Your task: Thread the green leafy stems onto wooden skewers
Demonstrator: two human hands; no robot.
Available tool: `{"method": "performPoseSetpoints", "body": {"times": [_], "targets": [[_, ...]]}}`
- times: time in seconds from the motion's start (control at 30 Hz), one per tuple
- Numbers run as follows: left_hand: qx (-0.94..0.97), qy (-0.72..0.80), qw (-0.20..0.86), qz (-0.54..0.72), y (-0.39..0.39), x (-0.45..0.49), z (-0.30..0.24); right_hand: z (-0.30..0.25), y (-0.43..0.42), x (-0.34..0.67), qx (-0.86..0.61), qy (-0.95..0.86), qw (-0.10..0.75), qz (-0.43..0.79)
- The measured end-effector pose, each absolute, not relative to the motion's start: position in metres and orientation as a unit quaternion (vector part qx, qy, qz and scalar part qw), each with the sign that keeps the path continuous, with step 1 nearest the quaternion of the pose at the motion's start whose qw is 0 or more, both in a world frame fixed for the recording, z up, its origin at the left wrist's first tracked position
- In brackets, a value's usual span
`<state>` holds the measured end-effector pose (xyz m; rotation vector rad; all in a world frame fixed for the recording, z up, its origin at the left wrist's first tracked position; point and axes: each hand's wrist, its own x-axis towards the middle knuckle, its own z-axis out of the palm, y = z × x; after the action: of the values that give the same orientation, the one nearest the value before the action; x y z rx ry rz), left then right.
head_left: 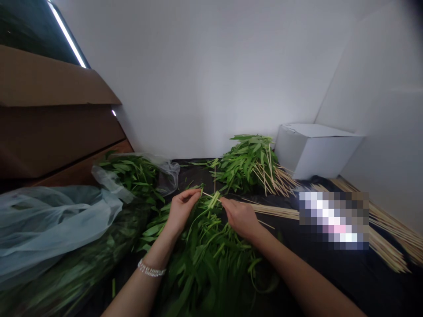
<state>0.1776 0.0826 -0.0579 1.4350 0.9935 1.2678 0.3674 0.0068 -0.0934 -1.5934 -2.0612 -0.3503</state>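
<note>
My left hand [184,206], with a beaded bracelet at the wrist, pinches a bit of leafy green at the tip of a thin bamboo skewer [208,194]. My right hand [240,216] is closed around the skewer's other end, mostly hidden by the fingers. Pale green stems [214,200] sit on the skewer between my hands. Below them spreads a pile of long-leaved greens [211,259]. Behind my hands lies a heap of skewered greens [249,160], their sticks pointing right and toward me.
Plastic bags [53,224] of greens lie at left, below a cardboard box [59,136]. Bundles of bare bamboo skewers [274,211] lie at right on black sheeting [297,268]. A white box [317,152] stands against the wall. A blurred-out patch covers something at right.
</note>
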Motion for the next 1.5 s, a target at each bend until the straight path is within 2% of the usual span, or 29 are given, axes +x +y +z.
{"method": "performPoseSetpoints", "body": {"times": [0.17, 0.47, 1.2, 1.33, 1.5], "targets": [[0.54, 0.399, 0.548, 0.499, 0.084, 0.175, -0.058, -0.096, 0.008, 0.368, -0.572, -0.764, 0.271, -0.128], [0.514, 0.392, 0.617, 0.449, 0.084, 0.173, -0.056, -0.098, 0.008, 0.369, -0.555, -0.775, 0.273, -0.13], [0.595, 0.38, 0.572, 0.418, 0.071, 0.186, -0.056, -0.096, 0.005, 0.362, -0.564, -0.774, 0.263, -0.117], [0.624, 0.381, 0.517, 0.444, 0.073, 0.184, -0.054, -0.093, 0.009, 0.372, -0.57, -0.747, 0.326, -0.107], [0.667, 0.388, 0.399, 0.494, 0.078, 0.179, -0.051, -0.078, 0.014, 0.403, -0.628, -0.59, 0.501, -0.079]]}}
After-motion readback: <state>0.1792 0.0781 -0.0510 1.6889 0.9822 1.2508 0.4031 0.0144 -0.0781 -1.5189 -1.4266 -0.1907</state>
